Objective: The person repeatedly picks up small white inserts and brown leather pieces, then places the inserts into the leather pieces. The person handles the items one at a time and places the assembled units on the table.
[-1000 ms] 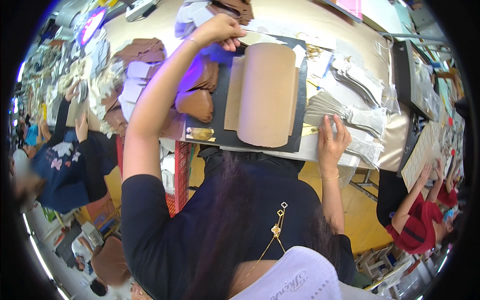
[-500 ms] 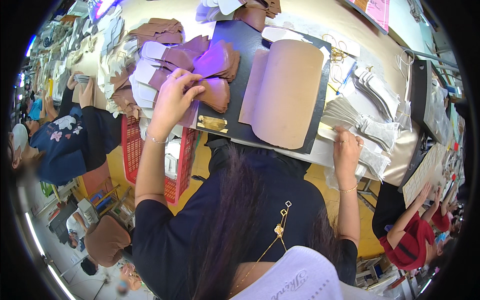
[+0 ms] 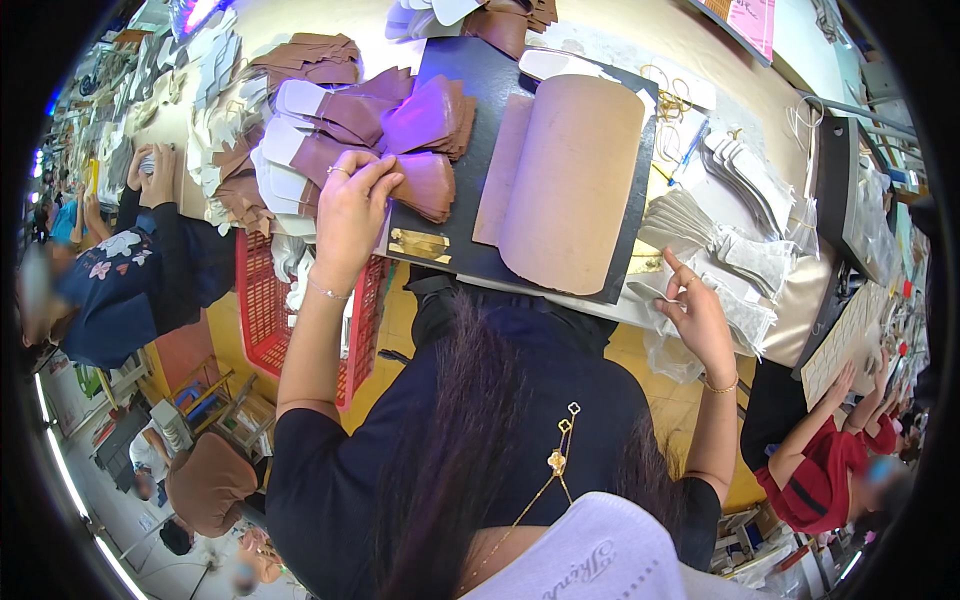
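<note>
My left hand [image 3: 347, 215] is closed at the near edge of a fanned stack of brown leather pieces [image 3: 426, 187], thumb and forefinger pinched on a brown piece. Just beyond it lie more brown pieces [image 3: 430, 115] and white-ended ones [image 3: 285, 142]. My right hand [image 3: 700, 318] is at the table's near edge, its forefinger raised and a small grey piece [image 3: 648, 291] between thumb and the other fingers. Beside that hand are fanned grey pieces [image 3: 685, 222]. Between my hands a curved tan sheet [image 3: 575, 185] rests on a black board [image 3: 470, 220].
A red plastic basket [image 3: 262, 325] holding pale pieces stands below the table at left. Grey strips [image 3: 745, 180], a blue pen [image 3: 690, 150] and elastic bands [image 3: 668, 95] lie at right. Co-workers sit at left [image 3: 130, 290] and right [image 3: 820, 460].
My right hand has drawn back slightly from the grey stack, forefinger lifting, with a grey piece at its fingers. My left hand stays at the brown stack. The view has shifted slightly.
</note>
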`<state>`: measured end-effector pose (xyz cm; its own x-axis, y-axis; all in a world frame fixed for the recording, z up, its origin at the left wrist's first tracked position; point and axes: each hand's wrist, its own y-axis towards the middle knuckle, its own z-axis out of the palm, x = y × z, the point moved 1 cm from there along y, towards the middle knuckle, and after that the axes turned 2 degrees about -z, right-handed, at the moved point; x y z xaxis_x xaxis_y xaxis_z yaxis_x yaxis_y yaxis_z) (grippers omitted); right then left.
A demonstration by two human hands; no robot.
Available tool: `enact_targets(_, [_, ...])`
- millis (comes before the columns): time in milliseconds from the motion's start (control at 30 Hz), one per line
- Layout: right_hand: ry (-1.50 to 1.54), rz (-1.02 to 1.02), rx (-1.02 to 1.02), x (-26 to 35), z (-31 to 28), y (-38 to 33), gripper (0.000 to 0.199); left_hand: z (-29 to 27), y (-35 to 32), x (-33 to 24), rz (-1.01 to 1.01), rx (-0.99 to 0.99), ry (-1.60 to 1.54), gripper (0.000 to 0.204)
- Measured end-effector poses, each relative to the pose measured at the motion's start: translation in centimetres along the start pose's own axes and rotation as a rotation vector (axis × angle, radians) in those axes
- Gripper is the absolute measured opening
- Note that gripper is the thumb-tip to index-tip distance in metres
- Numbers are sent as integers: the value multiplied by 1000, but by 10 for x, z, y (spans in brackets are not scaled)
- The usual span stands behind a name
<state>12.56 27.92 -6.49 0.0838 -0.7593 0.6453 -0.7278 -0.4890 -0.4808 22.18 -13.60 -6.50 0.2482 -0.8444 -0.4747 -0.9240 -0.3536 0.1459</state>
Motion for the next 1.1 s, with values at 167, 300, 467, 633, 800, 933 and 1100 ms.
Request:
enact_targets(167, [180,-69,-7,-3,-6,1,29,0,5,2,-94,44,-118,18])
enact_targets(300, [232,-20,23,-9,-10,0,29,-3,13,6,-173,129,-94,20])
enact_targets(467, [382,26,-30,-17,-6,2,23,-8,29,20,-212,282,-73,24])
enact_targets(633, [613,-1,-71,-14,5,5,26,-10,39,19,-231,361,-87,23])
enact_targets(800, [986,-46,-185,10,15,13,31,-7,19,-2,-148,235,-147,17])
enact_targets(933, [1041,-94,-287,34,18,24,33,-27,19,1,-305,436,-539,16])
enact_targets(1100, [981,-152,-362,46,12,29,33,-64,22,-19,-444,745,-854,17])
